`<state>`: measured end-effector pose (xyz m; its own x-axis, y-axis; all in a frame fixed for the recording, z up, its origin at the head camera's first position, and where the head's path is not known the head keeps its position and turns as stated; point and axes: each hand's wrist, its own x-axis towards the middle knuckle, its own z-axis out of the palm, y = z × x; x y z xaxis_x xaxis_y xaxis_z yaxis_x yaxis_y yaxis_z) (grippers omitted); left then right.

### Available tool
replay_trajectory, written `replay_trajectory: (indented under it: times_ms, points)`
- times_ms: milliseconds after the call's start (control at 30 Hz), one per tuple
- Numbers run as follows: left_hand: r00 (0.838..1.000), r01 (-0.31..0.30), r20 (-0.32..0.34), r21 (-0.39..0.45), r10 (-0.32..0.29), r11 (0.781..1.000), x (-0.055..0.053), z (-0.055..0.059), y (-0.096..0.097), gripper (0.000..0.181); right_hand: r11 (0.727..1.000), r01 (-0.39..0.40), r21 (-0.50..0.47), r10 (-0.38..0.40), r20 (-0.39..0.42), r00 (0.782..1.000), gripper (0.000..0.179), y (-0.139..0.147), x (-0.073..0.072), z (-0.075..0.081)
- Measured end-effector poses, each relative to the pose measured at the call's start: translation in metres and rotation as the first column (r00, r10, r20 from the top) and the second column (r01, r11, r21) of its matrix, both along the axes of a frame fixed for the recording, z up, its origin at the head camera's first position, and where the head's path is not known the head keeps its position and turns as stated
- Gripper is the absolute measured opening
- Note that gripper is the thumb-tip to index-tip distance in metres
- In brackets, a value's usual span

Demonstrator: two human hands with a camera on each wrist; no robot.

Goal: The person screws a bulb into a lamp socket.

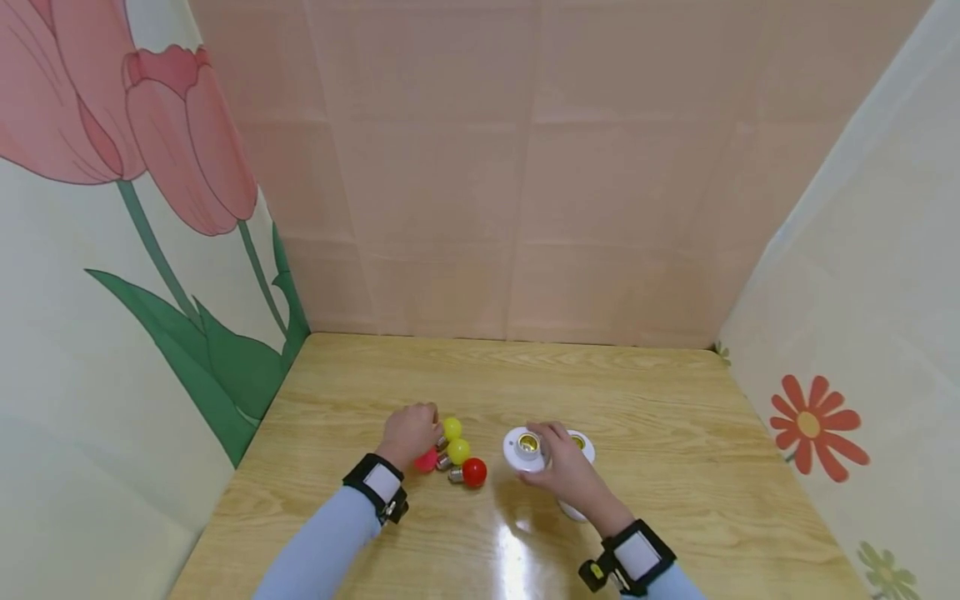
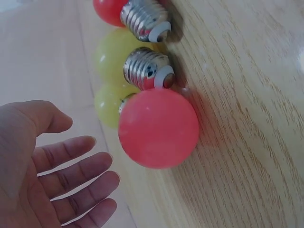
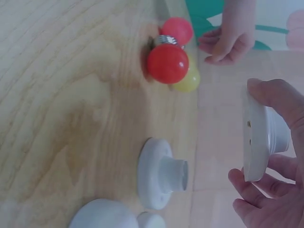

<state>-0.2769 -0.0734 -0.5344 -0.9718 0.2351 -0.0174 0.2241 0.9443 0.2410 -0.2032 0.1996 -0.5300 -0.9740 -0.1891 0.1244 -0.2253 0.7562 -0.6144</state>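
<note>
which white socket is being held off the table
The white socket gripped by the right hand; the other sockets in view rest on the table.

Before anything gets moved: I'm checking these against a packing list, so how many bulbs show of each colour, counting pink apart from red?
Yellow bulbs: 2
Red bulb: 1
Pink bulb: 1
Total: 4

Four bulbs point(image 1: 474, 472) (two yellow), three sockets point(image 1: 528, 444), two hands point(image 1: 411, 433)
</note>
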Motion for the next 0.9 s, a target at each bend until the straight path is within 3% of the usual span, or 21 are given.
replay_trajectory:
  times_ms: [67, 167, 267, 367, 433, 500, 567, 633, 900]
  points:
    - [1.000, 0.023, 0.008, 0.008, -0.023, 1.000, 0.001, 0.000, 0.002, 0.019, 1.000, -0.001, 0.000, 0.001, 0.000, 1.000, 0.080, 0.002, -0.001, -0.004]
    - [0.993, 0.117, 0.023, 0.017, -0.117, 0.993, 0.004, 0.002, 0.008, 0.023, 1.000, 0.008, 0.006, -0.008, 0.003, 1.000, 0.080, 0.005, -0.003, -0.011]
    - [0.963, 0.267, 0.035, 0.020, -0.267, 0.964, 0.010, 0.006, 0.019, 0.033, 1.000, 0.018, 0.001, -0.018, -0.022, 1.000, 0.080, 0.009, -0.005, -0.015]
    - [0.900, 0.436, 0.016, -0.055, -0.436, 0.898, 0.018, 0.008, 0.033, 0.047, 1.000, 0.021, -0.020, -0.021, -0.041, 0.999, 0.079, 0.011, -0.007, -0.018]
    - [0.847, 0.523, -0.011, -0.156, -0.531, 0.838, 0.023, 0.004, 0.041, 0.055, 0.999, 0.021, -0.027, -0.023, -0.038, 0.999, 0.079, 0.011, -0.007, -0.018]
    - [0.794, 0.575, -0.042, -0.269, -0.606, 0.772, 0.028, -0.003, 0.048, 0.058, 0.999, 0.022, -0.037, -0.023, -0.029, 0.999, 0.079, 0.011, -0.005, -0.017]
    - [0.765, 0.590, -0.049, -0.346, -0.642, 0.729, 0.031, -0.011, 0.052, 0.057, 0.999, 0.022, -0.044, -0.023, -0.025, 0.999, 0.079, 0.010, -0.003, -0.016]
    - [0.751, 0.592, -0.053, -0.387, -0.658, 0.707, 0.034, -0.018, 0.055, 0.050, 0.999, 0.024, -0.043, -0.025, -0.021, 0.999, 0.079, 0.010, -0.001, -0.015]
    - [0.736, 0.605, -0.044, -0.404, -0.676, 0.686, 0.039, -0.020, 0.056, 0.013, 0.998, 0.026, -0.050, -0.028, -0.024, 0.999, 0.077, 0.012, 0.001, -0.017]
